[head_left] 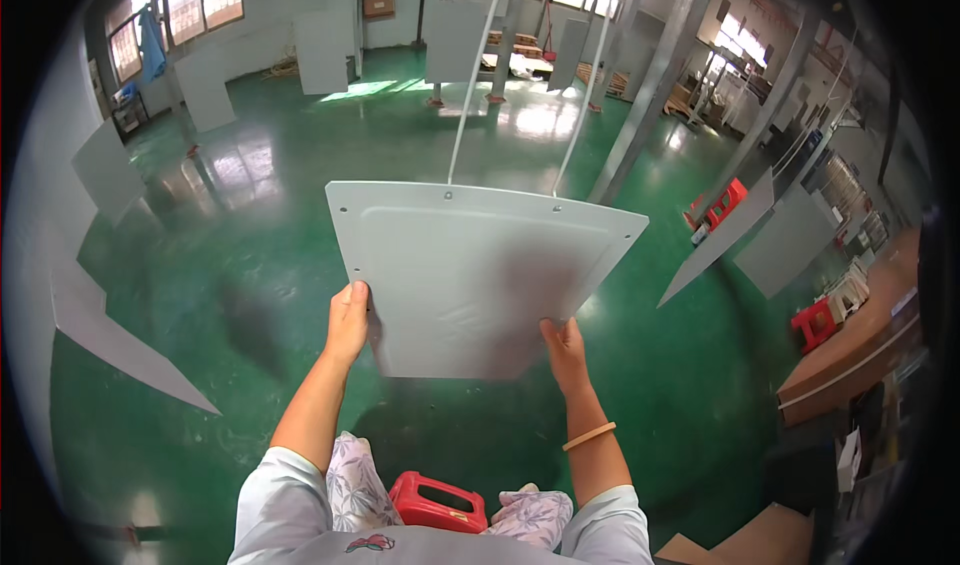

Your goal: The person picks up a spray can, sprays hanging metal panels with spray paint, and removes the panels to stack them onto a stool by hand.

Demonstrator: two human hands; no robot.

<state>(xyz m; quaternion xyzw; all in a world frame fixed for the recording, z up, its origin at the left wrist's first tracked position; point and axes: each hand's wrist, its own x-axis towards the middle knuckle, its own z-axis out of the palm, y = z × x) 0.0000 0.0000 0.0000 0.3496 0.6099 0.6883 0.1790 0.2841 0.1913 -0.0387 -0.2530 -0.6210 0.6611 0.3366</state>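
Note:
A flat grey metal panel (470, 275) hangs in front of me from two thin wire hooks (470, 95) through holes along its top edge. My left hand (347, 323) grips its left edge low down, thumb on the face. My right hand (565, 350) holds its lower right edge; a tan band circles that wrist. The panel tilts toward me, its lower edge near my hands.
Several more grey panels hang around on the glossy green floor: at left (105, 170), far back (322, 50) and right (790, 235). A red plastic stool (437, 503) sits by my knees. Red crates (815, 323), a brown workbench (860, 335) and grey posts (650, 85) stand at right.

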